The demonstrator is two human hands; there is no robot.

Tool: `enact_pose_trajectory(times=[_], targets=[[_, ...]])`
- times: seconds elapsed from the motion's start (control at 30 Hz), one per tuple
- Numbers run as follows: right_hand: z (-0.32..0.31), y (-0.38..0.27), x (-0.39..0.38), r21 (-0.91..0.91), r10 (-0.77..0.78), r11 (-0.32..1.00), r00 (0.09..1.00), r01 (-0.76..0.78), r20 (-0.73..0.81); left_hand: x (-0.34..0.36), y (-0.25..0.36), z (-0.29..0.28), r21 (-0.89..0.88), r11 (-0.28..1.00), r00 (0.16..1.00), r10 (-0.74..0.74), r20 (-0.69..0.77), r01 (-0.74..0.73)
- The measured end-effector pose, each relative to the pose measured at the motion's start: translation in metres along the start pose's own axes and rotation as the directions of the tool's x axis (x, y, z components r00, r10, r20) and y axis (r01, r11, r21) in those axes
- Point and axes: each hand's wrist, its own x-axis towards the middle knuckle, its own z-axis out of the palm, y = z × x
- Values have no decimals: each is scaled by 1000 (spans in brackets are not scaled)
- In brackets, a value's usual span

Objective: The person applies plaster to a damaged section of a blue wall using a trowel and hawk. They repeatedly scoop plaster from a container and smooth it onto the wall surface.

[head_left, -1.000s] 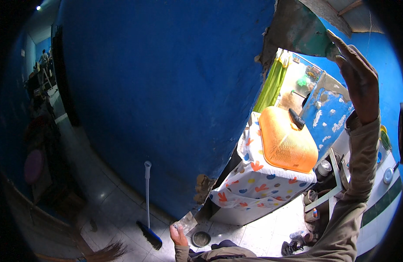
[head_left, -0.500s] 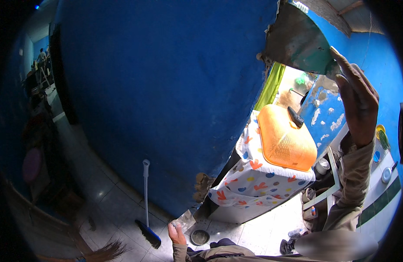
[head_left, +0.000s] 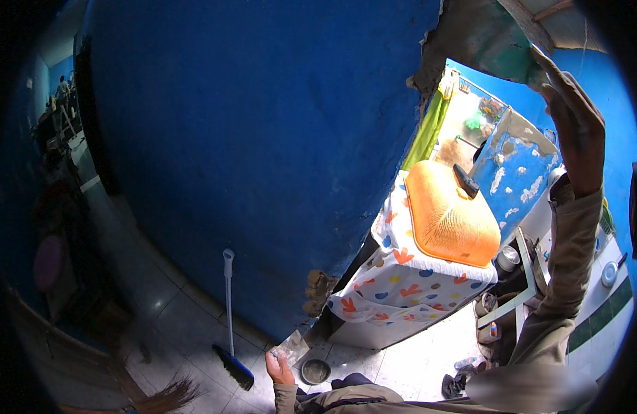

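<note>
The dark sheet (head_left: 494,48) is up high on the right, beside the rough, broken edge of the blue wall (head_left: 263,152). It is gray with some green in it. Its far side meets the chipped edge, but I cannot tell if the two really touch. Under it there is a bright gap, and through the gap you can see a green curtain (head_left: 432,131).

The right hand (head_left: 577,127) is reaching up. Its grip is pinching the near end of the sheet, with the long fingers on the upper side and the thumb lower down. The left hand (head_left: 280,369) is down low, near the bottom of the wall. Its grip is pinching a small flat piece (head_left: 291,347), which is gray and a bit shiny.

Just beside the left hand, a round dark bowl (head_left: 316,371) sits on the floor (head_left: 374,362). On the other side, a broom (head_left: 229,297) leans up with its white stick on top and its blue and black brush on the floor. A straw broom (head_left: 170,397) is farther left.

Below the sheet, and well apart from it, there is a big orange cover (head_left: 449,217) with a black part on top. It rests on a white cloth (head_left: 401,297) with red, blue and yellow shapes. The cloth hangs over a white box (head_left: 374,336).
</note>
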Motion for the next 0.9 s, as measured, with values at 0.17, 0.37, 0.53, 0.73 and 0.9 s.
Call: enact_pose_trajectory(times=[0.17, 0.37, 0.53, 0.73, 0.9], targets=[[-20, -21, -18, -157, 41, 987, 999, -46, -37, 1, -7, 1, -23, 1000, 1000, -13, 6, 13], [-6, -85, -16, 278, 139, 941, 970, -192, 200, 0, -11, -5, 23, 1000, 1000, -4, 21, 3], [7, -100, -17, 328, 127, 927, 975, -181, 180, 0, 0, 1, 13, 1000, 1000, 6, -7, -6], [0, -132, -22, 134, 125, 976, 948, -170, 291, -3, -8, -4, 50, 998, 1000, -27, 12, 26], [-10, -143, -31, 173, 70, 974, 924, -144, 375, -2, -6, -5, 60, 998, 1000, -8, -6, 8]])
